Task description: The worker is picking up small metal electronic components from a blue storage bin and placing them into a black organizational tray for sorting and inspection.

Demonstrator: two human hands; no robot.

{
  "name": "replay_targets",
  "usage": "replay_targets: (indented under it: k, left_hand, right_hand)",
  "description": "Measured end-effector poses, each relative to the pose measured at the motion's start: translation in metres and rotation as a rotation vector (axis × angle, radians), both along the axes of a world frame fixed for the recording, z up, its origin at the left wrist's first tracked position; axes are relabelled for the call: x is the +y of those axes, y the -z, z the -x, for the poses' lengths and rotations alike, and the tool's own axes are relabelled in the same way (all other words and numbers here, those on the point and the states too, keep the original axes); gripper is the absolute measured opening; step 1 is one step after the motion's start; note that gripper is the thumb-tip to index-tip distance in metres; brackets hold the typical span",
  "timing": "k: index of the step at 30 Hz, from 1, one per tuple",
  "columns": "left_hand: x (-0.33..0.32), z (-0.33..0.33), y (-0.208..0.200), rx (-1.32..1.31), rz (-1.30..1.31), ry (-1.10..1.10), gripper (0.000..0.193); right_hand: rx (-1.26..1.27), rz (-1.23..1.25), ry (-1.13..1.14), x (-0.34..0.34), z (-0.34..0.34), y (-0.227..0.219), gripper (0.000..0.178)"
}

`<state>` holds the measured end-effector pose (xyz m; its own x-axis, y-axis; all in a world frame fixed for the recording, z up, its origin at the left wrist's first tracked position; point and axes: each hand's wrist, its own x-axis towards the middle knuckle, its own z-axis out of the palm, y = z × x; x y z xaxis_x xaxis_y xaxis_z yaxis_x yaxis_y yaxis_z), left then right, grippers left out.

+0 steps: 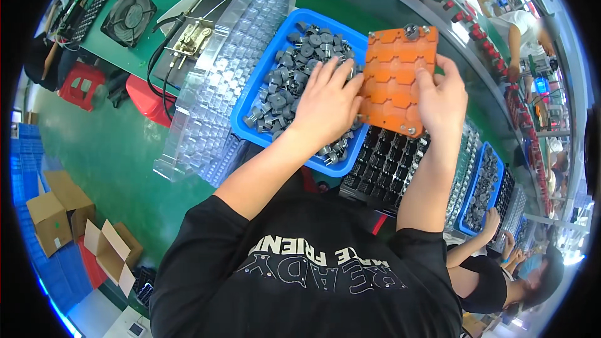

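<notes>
Orange plate (397,81) pinched by right hand (444,101), grey parts (275,99) beneath the loosely spread fingers of left hand (327,103)

A rectangular orange plate (391,91) with rows of stepped recesses is being held up at a blue tray's (250,84) right side; one round grey part (411,31) is sitting near its far edge. Similar loose grey pieces (283,97) are filling the tray, jumbled.
</notes>
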<state>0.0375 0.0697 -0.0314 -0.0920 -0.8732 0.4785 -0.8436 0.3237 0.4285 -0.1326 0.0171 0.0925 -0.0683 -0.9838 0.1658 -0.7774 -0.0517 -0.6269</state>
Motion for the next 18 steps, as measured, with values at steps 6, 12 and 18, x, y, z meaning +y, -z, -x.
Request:
replay_targets:
  k: [6,12,18]
  left_hand:
    - [-0.006,-0.001,-0.015,0.03,0.097,-0.045,0.053]
    - [-0.037,0.009,-0.09,0.33,0.313,0.175,0.054]
    - [-0.039,0.002,-0.053,0.295,0.21,0.115,0.032]
  right_hand:
    - [-0.045,0.051,0.026,0.01,0.016,-0.02,0.037]
    - [-0.314,-0.076,-0.31,0.038,0.028,-0.016,0.034]
    - [-0.483,-0.302,-0.345,0.029,0.072,-0.02,0.033]
